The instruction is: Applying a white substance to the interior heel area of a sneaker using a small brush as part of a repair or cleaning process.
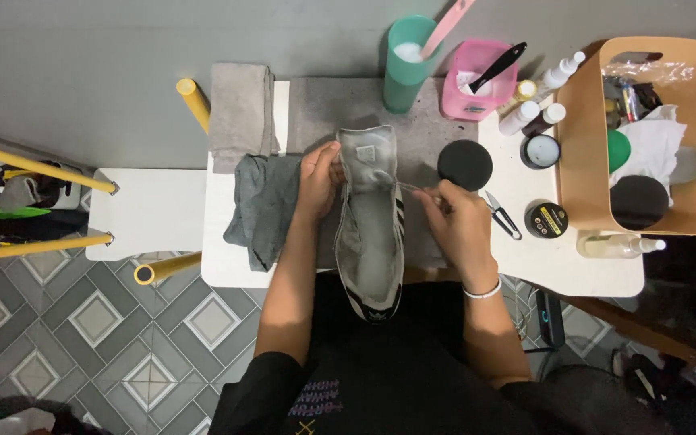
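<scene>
The right hand (462, 225) pinches a thin lace (414, 188) drawn taut from the shoe (372, 234); the left hand (320, 181) clenches the shoe's left collar. The shoe lies between the 2 hands at the table's (573, 266) near edge, toe toward the person. It looks light and soft-walled, best held at the collar.

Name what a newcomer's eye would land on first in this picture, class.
The grey sneaker with black stripes at table centre, gripped by the left hand while the right hand pulls its lace. Behind stand a green tumbler and pink tub; a tan basket sits right.
</scene>
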